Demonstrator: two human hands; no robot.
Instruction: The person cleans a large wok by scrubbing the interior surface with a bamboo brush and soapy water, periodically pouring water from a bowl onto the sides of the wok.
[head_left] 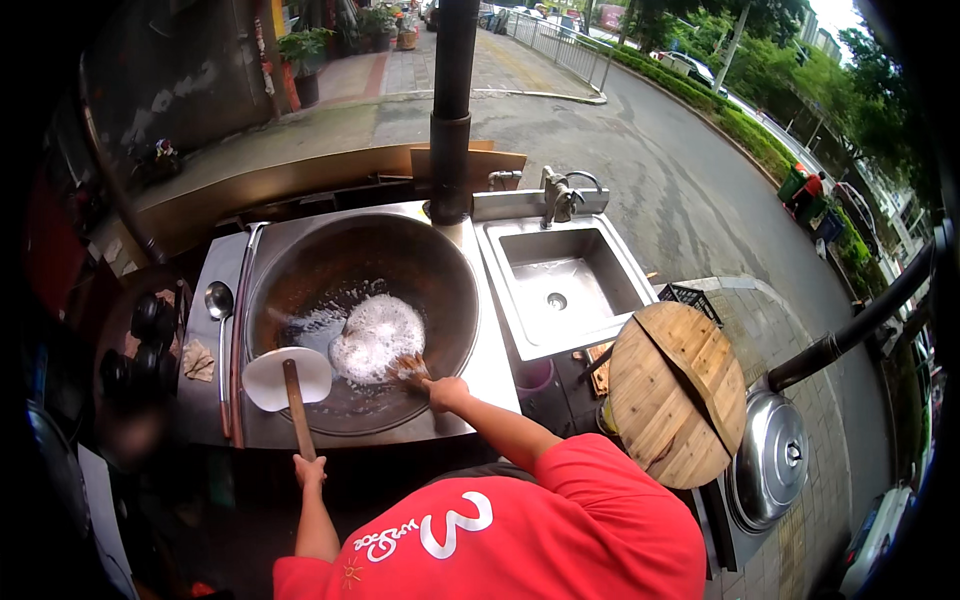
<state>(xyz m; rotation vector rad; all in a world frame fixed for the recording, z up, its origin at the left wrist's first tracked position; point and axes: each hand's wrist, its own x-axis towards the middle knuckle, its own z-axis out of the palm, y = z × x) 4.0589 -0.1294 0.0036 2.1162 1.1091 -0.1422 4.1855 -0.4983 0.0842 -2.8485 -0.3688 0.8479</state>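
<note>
My left hand [310,471] is closed round the wooden handle of a broad scoop [262,382], whose rounded white head hangs over the near left rim of a large wok [445,262]. In my right hand [447,393] is a bristly brown wok brush [408,371], its bristles at the near right edge of white foamy water [385,330] pooled in the wok. The wok's dark, brownish wall shows above the foam. Its bottom is hidden under the froth. The wok sits in a steel stove top [493,362].
Left of the wok lie a steel ladle [219,300], long rods and a crumpled cloth [198,361]. A steel sink [520,336] with a tap [560,200] adjoins on the right. Nearer stand a round wooden lid [660,400] and a metal-lidded pot [775,450]. A black pipe [452,130] rises behind the wok.
</note>
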